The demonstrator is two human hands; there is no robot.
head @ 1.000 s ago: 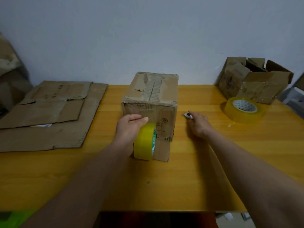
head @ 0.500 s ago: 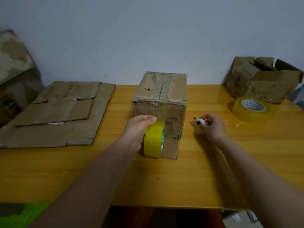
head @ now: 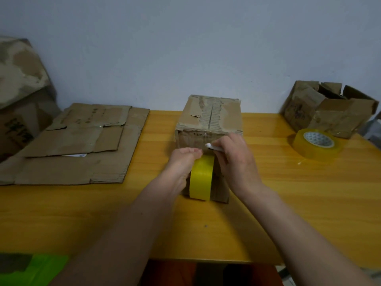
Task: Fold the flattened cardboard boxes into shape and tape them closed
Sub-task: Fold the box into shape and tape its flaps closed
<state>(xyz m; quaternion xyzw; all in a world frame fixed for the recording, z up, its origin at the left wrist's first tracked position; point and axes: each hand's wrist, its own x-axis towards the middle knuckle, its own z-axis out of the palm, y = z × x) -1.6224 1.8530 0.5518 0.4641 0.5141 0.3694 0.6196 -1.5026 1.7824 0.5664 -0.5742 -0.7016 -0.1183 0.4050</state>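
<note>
A folded cardboard box stands in the middle of the wooden table, its top flaps closed. My left hand grips a yellow tape roll held upright against the box's near face. My right hand holds a small white cutter at the box's near face, just above the roll. The lower part of that face is hidden behind both hands.
Flattened cardboard boxes lie stacked at the table's left. A second tape roll lies flat at the right, with an open cardboard box behind it by the wall. More cardboard leans at the far left.
My right hand has picked up the white cutter from the table right of the box and carried it left to the tape above the roll. My left hand stays on the roll.
</note>
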